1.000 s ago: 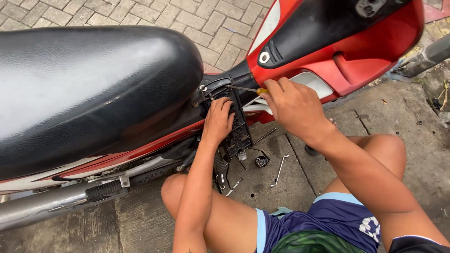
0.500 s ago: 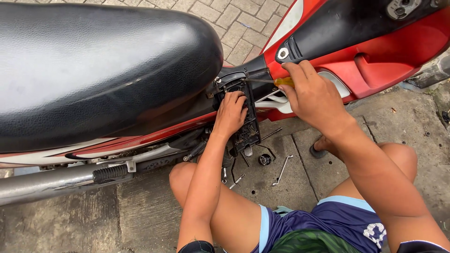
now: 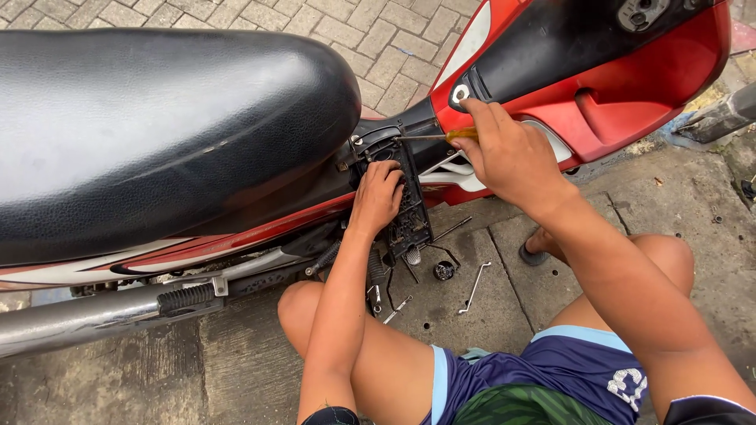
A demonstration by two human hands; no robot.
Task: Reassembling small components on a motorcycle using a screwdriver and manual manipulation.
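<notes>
A red and black motorbike (image 3: 598, 86) with a broad black seat (image 3: 157, 126) fills the upper view. My left hand (image 3: 379, 197) presses on a black slotted cover panel (image 3: 409, 216) below the seat's front. My right hand (image 3: 508, 153) grips a screwdriver with a yellow handle (image 3: 461, 135); its metal shaft points left to a screw at the panel's top edge, near the seat hinge.
On the concrete under the bike lie an L-shaped metal key (image 3: 474, 287), a small round black part (image 3: 445, 271) and other loose metal pieces (image 3: 398, 307). A chrome exhaust pipe (image 3: 79, 319) runs along the lower left. My bare knees crouch beside the bike.
The view has shifted a little, so the bike sits slightly lower and to the right. Both hands stay at the panel; the screwdriver shaft now shows, pointing at the top screw.
</notes>
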